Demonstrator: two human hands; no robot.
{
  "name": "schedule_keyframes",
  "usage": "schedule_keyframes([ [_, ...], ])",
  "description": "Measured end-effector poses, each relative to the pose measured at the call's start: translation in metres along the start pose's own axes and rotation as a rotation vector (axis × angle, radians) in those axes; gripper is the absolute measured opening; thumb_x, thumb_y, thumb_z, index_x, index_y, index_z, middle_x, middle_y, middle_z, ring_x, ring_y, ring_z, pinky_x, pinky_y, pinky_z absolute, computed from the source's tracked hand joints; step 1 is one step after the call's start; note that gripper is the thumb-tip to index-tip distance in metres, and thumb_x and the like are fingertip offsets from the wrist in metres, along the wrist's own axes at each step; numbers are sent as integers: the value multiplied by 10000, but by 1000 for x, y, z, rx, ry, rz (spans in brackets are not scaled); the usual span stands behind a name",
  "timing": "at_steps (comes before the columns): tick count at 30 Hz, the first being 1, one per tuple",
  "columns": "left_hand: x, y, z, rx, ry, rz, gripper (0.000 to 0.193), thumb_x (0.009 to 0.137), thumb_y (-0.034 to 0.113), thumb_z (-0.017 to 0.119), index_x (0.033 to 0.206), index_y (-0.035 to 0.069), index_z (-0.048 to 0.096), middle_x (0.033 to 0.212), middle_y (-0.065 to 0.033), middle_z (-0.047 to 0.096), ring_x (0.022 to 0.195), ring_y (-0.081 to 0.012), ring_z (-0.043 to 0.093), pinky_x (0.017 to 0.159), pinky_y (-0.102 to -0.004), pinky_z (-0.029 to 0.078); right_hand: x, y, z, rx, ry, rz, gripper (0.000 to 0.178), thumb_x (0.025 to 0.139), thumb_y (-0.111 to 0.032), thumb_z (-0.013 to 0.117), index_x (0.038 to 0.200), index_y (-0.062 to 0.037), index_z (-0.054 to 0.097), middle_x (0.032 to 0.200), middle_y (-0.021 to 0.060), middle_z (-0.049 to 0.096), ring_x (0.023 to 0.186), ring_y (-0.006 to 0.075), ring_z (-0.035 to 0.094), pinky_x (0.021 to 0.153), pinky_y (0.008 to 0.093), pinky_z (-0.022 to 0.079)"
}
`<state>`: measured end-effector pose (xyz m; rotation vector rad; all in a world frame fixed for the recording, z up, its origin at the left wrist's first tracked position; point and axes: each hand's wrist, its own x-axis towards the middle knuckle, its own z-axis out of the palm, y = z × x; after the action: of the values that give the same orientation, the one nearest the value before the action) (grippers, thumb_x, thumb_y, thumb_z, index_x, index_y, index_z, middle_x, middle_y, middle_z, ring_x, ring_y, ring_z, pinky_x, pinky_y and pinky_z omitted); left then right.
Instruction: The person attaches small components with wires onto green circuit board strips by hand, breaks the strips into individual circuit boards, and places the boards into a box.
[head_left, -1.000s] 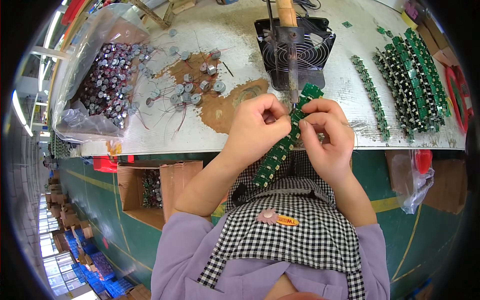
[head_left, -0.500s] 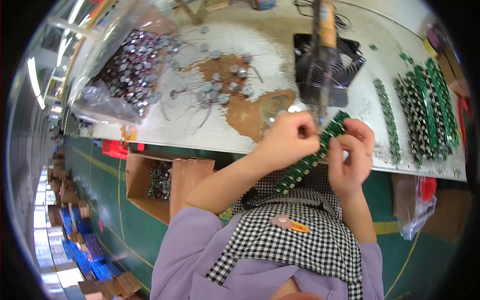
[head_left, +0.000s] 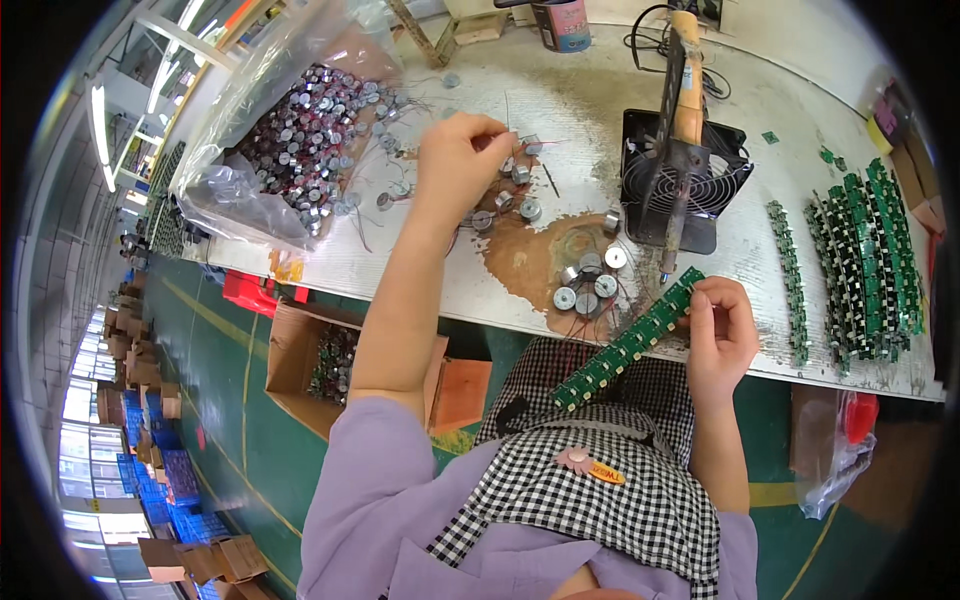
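The left hand (head_left: 462,160) is no longer sharing the green circuit-board strip (head_left: 632,340); it is now reaching well left of the black fan (head_left: 718,180), over small metal motors (head_left: 531,209) scattered on the bench (head_left: 590,90). Its thumb and forefinger are closing beside one, but whether the fingers are gripping a motor or a wire, one cannot tell. A nearer cluster of motors (head_left: 605,287) is now showing in front and left of the fan. The right hand (head_left: 722,335) is staying with the strip, its fingers pinching the upper end. The strip is slanting in front of the fan, its top near the soldering iron (head_left: 688,110)'s tip, its lower end reaching past the bench edge. Two-handed work at the iron is thus pausing, the right hand alone keeping the strip there.
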<state>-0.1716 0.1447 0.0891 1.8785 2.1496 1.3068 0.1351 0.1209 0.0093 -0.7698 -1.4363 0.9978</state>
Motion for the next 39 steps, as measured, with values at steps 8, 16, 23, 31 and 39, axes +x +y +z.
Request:
schedule_keyframes([
  [8,39,-77,-9,545,-152,-36,221,745,129,564,900,119,721,898,-141,681,845,-329,644,719,-444,499,0,1,-1,2,-9,27,53,884,33,564,841,36,531,976,105,571,674,76,537,582,196,491],
  [16,50,-131,1,477,-324,513,115,769,77,626,862,69,693,892,-89,671,854,-307,614,791,-392,487,-2,0,-2,-6,-14,15,48,882,36,565,848,34,530,971,101,572,684,75,535,576,190,478],
  [23,27,-70,-12,-376,62,-86,95,825,96,674,843,3,666,801,-8,649,724,-74,566,677,-215,449,0,3,-3,14,-11,13,74,892,14,566,843,19,512,964,96,573,684,70,528,579,189,469],
  [31,-111,47,-12,-678,-582,-400,79,884,83,590,885,7,614,757,-11,601,652,-80,556,607,-219,446,-4,-9,-1,28,-109,-33,51,845,62,579,838,37,535,1025,125,552,684,77,550,566,196,481],
  [39,-111,51,41,-1072,28,-597,153,982,162,471,880,48,474,685,-23,526,593,-91,493,553,-228,417,-10,-6,6,-5,-69,-35,43,830,68,604,845,50,568,1013,124,540,675,77,549,560,183,471],
])
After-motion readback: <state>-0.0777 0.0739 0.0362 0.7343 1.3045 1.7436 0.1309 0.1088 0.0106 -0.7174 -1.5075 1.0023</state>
